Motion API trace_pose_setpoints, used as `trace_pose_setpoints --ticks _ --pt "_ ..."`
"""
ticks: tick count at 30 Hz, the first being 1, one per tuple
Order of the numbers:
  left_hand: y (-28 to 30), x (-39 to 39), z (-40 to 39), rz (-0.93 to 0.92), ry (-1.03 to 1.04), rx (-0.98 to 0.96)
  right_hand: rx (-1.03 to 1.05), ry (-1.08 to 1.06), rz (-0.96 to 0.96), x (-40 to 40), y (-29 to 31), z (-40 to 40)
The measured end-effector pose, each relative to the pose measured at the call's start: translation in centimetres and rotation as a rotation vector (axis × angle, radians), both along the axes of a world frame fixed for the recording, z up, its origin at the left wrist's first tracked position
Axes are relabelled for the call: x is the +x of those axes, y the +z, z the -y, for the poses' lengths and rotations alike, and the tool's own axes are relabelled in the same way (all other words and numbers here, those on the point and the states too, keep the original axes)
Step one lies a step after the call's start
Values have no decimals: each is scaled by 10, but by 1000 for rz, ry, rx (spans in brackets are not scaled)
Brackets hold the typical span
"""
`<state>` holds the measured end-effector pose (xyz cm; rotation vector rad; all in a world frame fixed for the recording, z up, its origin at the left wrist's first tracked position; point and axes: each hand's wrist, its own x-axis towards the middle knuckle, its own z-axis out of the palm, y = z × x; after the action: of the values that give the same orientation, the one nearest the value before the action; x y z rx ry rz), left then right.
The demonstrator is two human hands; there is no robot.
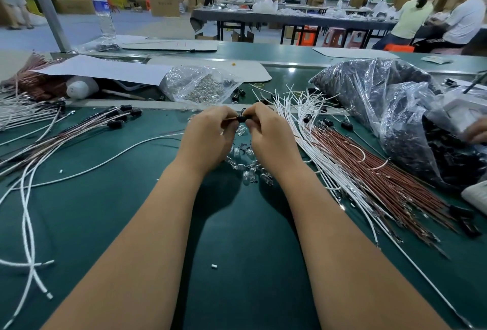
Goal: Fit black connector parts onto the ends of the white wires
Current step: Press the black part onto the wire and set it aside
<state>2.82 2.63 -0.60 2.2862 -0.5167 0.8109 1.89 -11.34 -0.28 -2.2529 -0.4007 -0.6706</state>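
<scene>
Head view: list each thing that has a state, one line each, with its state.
Left hand: pinching a thin wire end.
Right hand: gripping the black connector.
Black connector: held between both hands, above the mat.
White wires: loose, fanned on the mat at right.
Large plastic bag: open, holding black parts.
Small clear bag: lying on the mat, full of small clear parts.
Water bottle: upright.

Black connector part (pixel 241 118) pinched between fingertips, white wires (pixel 311 129) alongside.

On the worktop (pixel 237 237) there are two hands, left hand (pixel 208 137) and right hand (pixel 271 134), one black connector (pixel 242 118) between them, one water bottle (pixel 104 10), and two plastic bags, one clear (pixel 200 84), one dark (pixel 390 97).
</scene>
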Motion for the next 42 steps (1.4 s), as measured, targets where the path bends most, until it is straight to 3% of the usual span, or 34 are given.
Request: trace_pose_setpoints --ticks 8,22,34,42 --pt "-5 6 -6 -60 10 -201 165 -58 -42 4 -2 5" --pt "-5 3 -4 -117 -39 -214 427 -39 -102 3 6 5" --pt "-6 0 0 -108 -98 -230 410 -53 -91 0 8 6" --pt "-1 -3 2 -349 -203 -388 434 7 -118 -1 9 6"
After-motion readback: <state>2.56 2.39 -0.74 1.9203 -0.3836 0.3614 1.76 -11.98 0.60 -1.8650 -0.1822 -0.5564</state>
